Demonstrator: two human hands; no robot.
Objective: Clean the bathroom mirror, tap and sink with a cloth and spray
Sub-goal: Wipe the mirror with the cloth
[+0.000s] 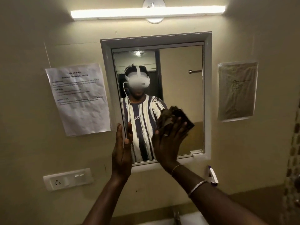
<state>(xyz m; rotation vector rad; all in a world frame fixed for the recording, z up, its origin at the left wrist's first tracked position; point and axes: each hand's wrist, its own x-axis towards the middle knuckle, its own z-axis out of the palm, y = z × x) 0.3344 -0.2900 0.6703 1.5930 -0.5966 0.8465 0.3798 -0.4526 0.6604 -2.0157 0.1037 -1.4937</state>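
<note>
the right hand [168,140] lies flat against the mirror [181,75], fingers spread and fairly straight, pressing a dark cloth [167,120] onto the lower middle of the glass; this grip is apart, not curled, so pressure alone pins the cloth; the left hand [121,148] stands edge-on, its grip apart too and holding nothing, fingertips at the lower left edge of the glass beside the frame [106,75].

risks, as i judge them: with nothing clamping the cloth, easing off could let it slide down towards what looks like the tap [177,215], dim at the bottom edge; a bunched cloth meets the glass unevenly and may leave smears or missed bands; bare fingertips would print fresh marks on the glass; a wide sweep left could catch the paper notice [79,98], and damp near the socket plate [68,178] would be unwelcome; no spray bottle can be made out.

the glass is hard, flat and glossy, set in a pale, smooth, moulded rectangular frame; the cloth looks soft, thick and crumpled, with ragged folds; the notice is thin, creased white paper; a second sheet [237,91] on the right sits under shiny wrinkled plastic; the wall [24,127] is matt cream; a long tube light [146,12] glows above.
</note>
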